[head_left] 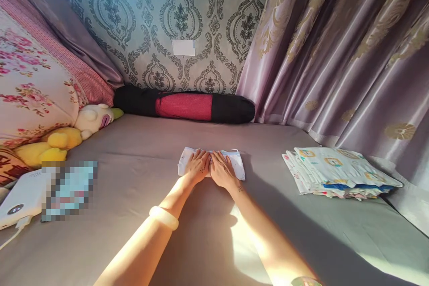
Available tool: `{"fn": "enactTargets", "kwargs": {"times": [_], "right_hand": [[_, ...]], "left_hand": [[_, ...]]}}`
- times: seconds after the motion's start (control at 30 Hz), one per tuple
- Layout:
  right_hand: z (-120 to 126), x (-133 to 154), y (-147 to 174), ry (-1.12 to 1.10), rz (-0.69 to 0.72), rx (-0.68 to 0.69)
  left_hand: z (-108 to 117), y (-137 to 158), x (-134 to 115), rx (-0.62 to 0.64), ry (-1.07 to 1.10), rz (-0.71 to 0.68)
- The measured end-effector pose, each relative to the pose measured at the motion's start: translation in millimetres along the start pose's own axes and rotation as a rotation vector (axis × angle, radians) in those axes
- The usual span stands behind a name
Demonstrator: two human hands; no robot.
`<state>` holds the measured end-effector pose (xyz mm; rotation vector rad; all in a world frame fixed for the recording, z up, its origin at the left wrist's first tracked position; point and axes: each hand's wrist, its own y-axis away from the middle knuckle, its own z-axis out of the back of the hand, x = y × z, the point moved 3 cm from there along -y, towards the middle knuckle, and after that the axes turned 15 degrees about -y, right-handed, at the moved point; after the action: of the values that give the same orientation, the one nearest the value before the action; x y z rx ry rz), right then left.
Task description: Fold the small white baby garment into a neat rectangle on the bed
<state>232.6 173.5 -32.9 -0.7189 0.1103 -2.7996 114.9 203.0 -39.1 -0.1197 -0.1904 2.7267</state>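
A small white folded cloth (238,167) with a faint print lies in the middle of the grey bed sheet (140,187). Flat on its left half rests my left hand (198,164), fingers stretched out and pointing away from me. Beside it, my right hand (221,169) presses on the right half in the same way, the two hands nearly touching at the thumbs. Neither hand grips anything. Much of the cloth's middle is hidden under them.
To the right lies a stack of folded printed cloths (335,165). A black and red long bag (184,106) lies along the wall. At left are a white power bank (27,196) with a cable, a blurred-out flat item (72,192), plush toys (63,140) and floral bedding (30,67).
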Motion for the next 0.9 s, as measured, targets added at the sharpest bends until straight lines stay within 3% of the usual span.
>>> {"fn": "enactTargets", "kwargs": {"times": [0.33,0.9], "right_hand": [[-4,-2,3,0.02,0.008,-0.032],[1,-26,10,0.088,-0.2,-0.14]], "left_hand": [[-9,4,-2,0.036,-0.06,0.069],[-2,14,22,0.059,-0.093,0.322]]}}
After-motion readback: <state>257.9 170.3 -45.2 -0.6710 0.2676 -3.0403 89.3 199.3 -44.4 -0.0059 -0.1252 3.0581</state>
